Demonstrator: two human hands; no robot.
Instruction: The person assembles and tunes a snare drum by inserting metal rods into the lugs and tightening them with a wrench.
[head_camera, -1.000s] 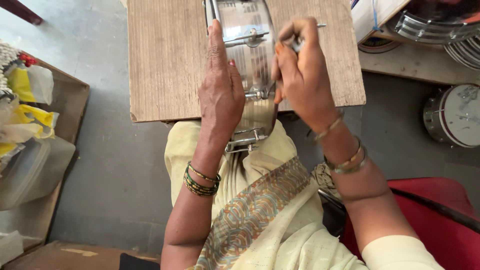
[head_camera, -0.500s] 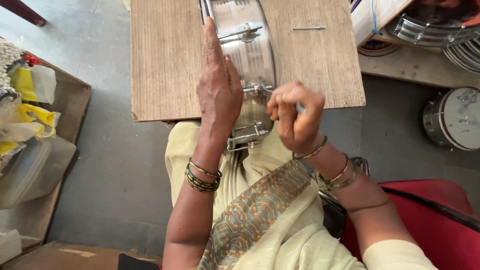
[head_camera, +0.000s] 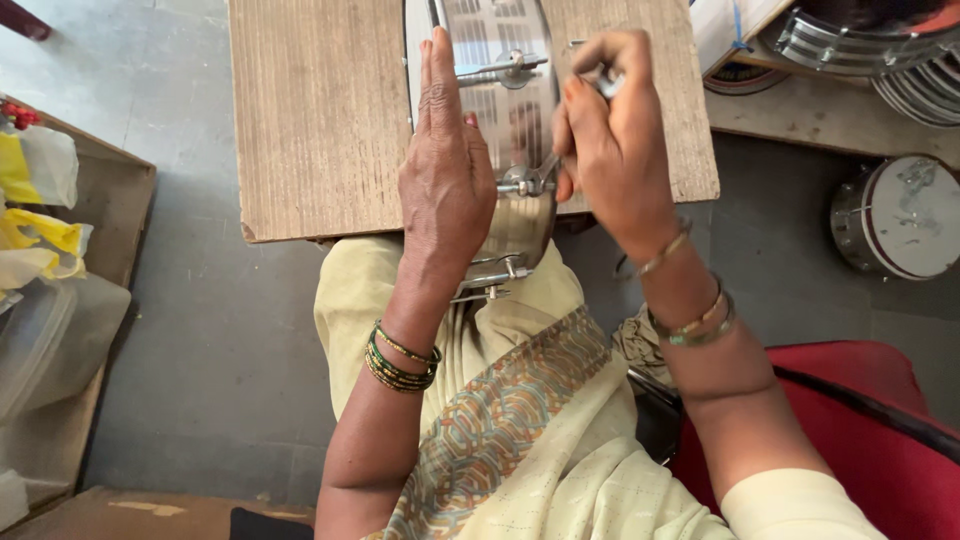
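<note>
A shiny chrome-plated metal drum shell (head_camera: 495, 120) lies on its side across the near edge of a bare brown wooden board table (head_camera: 320, 120), its lower end overhanging the edge onto the person's lap. The left hand (head_camera: 445, 185) rests flat on the shell's left flank, fingers straight, close together and pointing away from the body, palm pressed on the curved metal; it grips nothing. The right hand (head_camera: 615, 150) sits against the shell's right flank with fingers curled tight around a slim silver metal tool (head_camera: 575, 125), whose upper end shows just above the knuckles and whose lower end meets a small chrome tension lug (head_camera: 525, 183) on the shell, between the two hands. The thumb of the right hand lies just beside that lug. A second lug fitting (head_camera: 510, 68) sits farther up the shell, beyond the left fingertips. Green and gold bangles (head_camera: 400, 358) circle the left wrist. To the right, on the grey floor, stands a finished drum with a white head (head_camera: 905, 215), well apart from both hands.
</note>
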